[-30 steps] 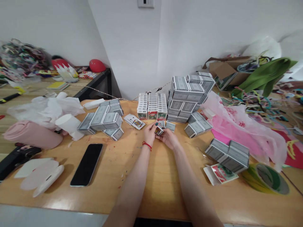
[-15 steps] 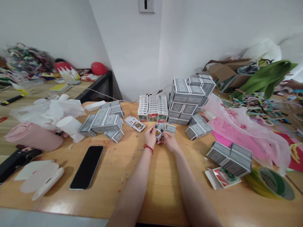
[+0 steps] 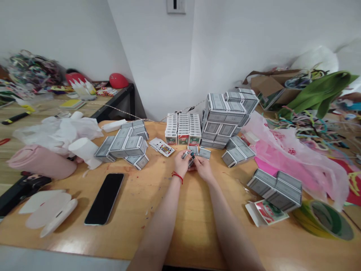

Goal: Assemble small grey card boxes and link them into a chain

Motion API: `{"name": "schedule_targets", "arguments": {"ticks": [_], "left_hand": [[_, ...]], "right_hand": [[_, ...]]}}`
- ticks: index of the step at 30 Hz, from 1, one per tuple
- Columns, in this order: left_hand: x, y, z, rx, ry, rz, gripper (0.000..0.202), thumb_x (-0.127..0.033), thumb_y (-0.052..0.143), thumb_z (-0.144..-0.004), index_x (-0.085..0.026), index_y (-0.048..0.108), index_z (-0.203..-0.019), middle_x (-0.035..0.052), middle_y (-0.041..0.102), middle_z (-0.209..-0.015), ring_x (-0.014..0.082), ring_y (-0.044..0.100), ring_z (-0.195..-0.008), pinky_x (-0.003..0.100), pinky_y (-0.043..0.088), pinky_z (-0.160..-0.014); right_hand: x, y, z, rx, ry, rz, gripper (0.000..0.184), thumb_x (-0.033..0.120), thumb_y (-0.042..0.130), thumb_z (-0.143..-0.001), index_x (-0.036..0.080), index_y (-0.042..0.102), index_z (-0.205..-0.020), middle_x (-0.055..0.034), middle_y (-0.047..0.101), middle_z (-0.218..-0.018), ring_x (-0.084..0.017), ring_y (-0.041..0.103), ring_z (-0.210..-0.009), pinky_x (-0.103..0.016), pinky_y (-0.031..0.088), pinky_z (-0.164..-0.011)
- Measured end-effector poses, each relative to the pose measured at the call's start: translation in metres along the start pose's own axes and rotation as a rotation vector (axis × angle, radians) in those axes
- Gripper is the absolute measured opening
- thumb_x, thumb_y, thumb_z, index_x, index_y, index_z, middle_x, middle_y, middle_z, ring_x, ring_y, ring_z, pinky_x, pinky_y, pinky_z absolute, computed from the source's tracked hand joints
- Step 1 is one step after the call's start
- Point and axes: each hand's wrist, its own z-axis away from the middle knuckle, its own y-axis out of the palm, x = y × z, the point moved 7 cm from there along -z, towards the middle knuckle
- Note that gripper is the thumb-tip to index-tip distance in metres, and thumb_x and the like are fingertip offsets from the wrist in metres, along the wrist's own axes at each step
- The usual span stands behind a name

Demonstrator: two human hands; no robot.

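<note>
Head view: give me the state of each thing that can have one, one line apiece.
Left hand: closed on the small card deck, red string at the wrist.
Right hand: closed on the same deck.
Small card deck: held between both hands, just above the table.
Phone: flat, screen dark.
Flattened card box: unfolded, lying flat.
Loose cards: fanned face up.

Bare arms, red wristband (image 3: 177, 175) (left), dk nails.

Glossy varnished wood on the table (image 3: 180, 210) — light glints off it. Printed card on the small deck (image 3: 188, 157), smooth and slightly shiny. The phone (image 3: 104, 198) is slick black glass; the pink bag (image 3: 284, 158) — thin, crinkled, translucent plastic.
</note>
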Motion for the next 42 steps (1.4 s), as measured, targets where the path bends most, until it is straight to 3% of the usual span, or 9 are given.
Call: {"name": "schedule_targets", "arguments": {"ticks": [8,11,17,22,26,33,37,42], "left_hand": [[0.003,-0.007,-0.004,-0.072,0.027,-0.022,0.021,-0.031,0.05,-0.073,-0.014,0.061,-0.077,0.0054,0.065,-0.068,0.0147,0.059,-0.065,0.026,0.044,-0.063],[0.001,-0.006,-0.003,-0.039,0.044,-0.039,0.023,-0.033,0.047,-0.076,-0.015,0.061,-0.077,0.0061,0.066,-0.072,0.0149,0.059,-0.066,0.027,0.044,-0.063],[-0.011,0.002,0.004,0.024,0.156,-0.109,0.02,-0.033,0.049,-0.075,-0.018,0.062,-0.077,0.0066,0.066,-0.081,0.0166,0.058,-0.075,0.027,0.042,-0.069],[-0.009,0.004,0.007,-0.009,0.179,-0.209,0.019,-0.032,0.051,-0.073,-0.018,0.064,-0.078,0.0046,0.064,-0.071,0.0151,0.055,-0.067,0.025,0.04,-0.064],[-0.002,0.006,0.003,0.023,0.183,-0.236,0.02,-0.031,0.049,-0.075,-0.018,0.065,-0.077,0.0053,0.064,-0.073,0.0145,0.056,-0.066,0.024,0.039,-0.062],[0.008,0.005,-0.006,0.064,0.091,-0.236,0.02,-0.028,0.051,-0.072,-0.016,0.066,-0.077,0.0051,0.065,-0.071,0.0139,0.055,-0.06,0.024,0.039,-0.057],[0.005,0.003,-0.007,0.048,0.084,-0.194,0.02,-0.027,0.05,-0.073,-0.016,0.066,-0.077,0.0056,0.066,-0.073,0.0145,0.057,-0.063,0.025,0.041,-0.06],[0.006,-0.002,-0.01,0.034,0.012,-0.095,0.02,-0.027,0.053,-0.071,-0.014,0.066,-0.079,0.0057,0.066,-0.071,0.0149,0.058,-0.062,0.027,0.044,-0.061]], "right_hand": [[0.0,0.008,0.001,0.025,-0.01,0.009,0.031,0.046,0.055,-0.067,0.016,0.058,-0.062,0.001,0.058,-0.053,-0.011,0.057,-0.047,-0.024,0.051,-0.045],[0.001,0.004,0.0,-0.044,-0.018,0.016,0.031,0.047,0.056,-0.066,0.016,0.058,-0.062,0.0016,0.057,-0.051,-0.011,0.055,-0.043,-0.023,0.049,-0.04],[0.006,-0.009,-0.001,-0.179,-0.012,0.072,0.03,0.045,0.058,-0.064,0.015,0.058,-0.058,0.0042,0.048,-0.038,-0.006,0.039,-0.026,-0.017,0.028,-0.024],[0.007,-0.01,0.0,-0.208,0.022,0.021,0.028,0.04,0.057,-0.065,0.016,0.053,-0.052,0.0055,0.044,-0.034,-0.006,0.034,-0.025,-0.018,0.023,-0.024],[0.005,-0.009,-0.001,-0.184,0.031,0.038,0.026,0.035,0.054,-0.066,0.016,0.051,-0.048,0.0048,0.045,-0.034,-0.006,0.036,-0.026,-0.018,0.025,-0.026],[-0.003,-0.004,-0.002,-0.08,0.087,0.006,0.021,0.032,0.051,-0.065,0.014,0.062,-0.071,0.0029,0.055,-0.044,-0.01,0.047,-0.034,-0.021,0.04,-0.034],[-0.003,0.001,-0.002,0.004,0.058,-0.047,0.021,0.027,0.049,-0.066,0.016,0.063,-0.077,0.0013,0.062,-0.058,-0.012,0.055,-0.048,-0.024,0.048,-0.047],[-0.002,0.013,0.0,0.132,0.032,-0.108,0.021,0.022,0.046,-0.065,0.019,0.063,-0.078,0.0003,0.065,-0.078,-0.014,0.058,-0.062,-0.027,0.05,-0.056]]}}
